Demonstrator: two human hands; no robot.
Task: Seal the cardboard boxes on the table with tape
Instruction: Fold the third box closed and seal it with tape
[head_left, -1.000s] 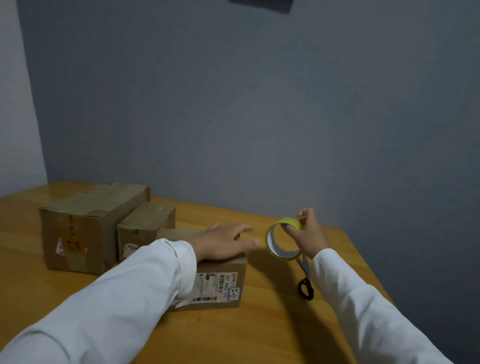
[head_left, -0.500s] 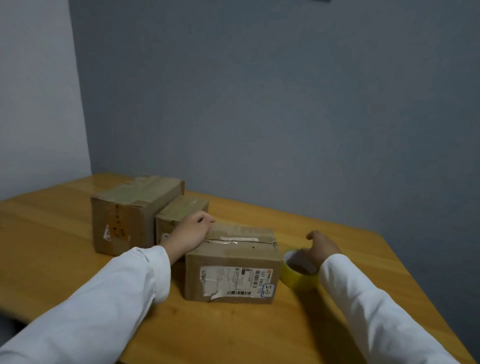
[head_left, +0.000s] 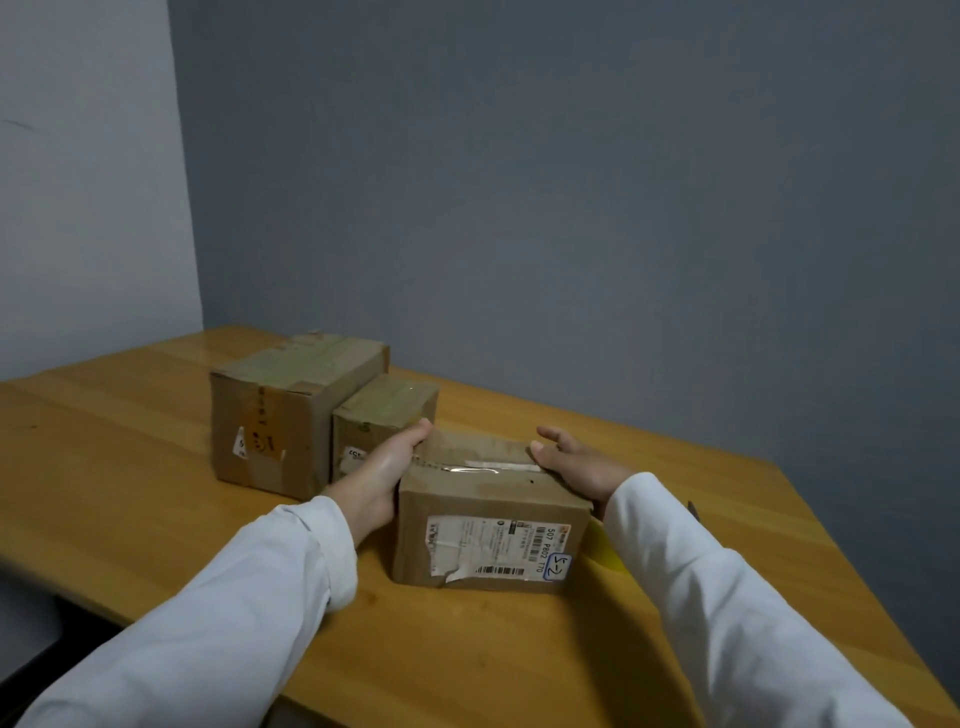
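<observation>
Three cardboard boxes stand on the wooden table. The nearest box has a shipping label on its front and shiny clear tape along its top seam. My left hand holds its left side, fingertips at the top back corner. My right hand holds its right side, thumb on the top edge. A large box and a small box stand behind on the left, both with tape across their tops. A sliver of the yellow tape roll shows right of the near box, mostly hidden by my right sleeve.
A dark tip of the scissors peeks out past my right sleeve. The table's right edge runs close behind my right arm, and its front edge lies under my left forearm. Grey walls stand behind the table.
My right hand has put the tape roll down on the table and moved to the box's right side. My left hand has slid from the box top to its left side.
</observation>
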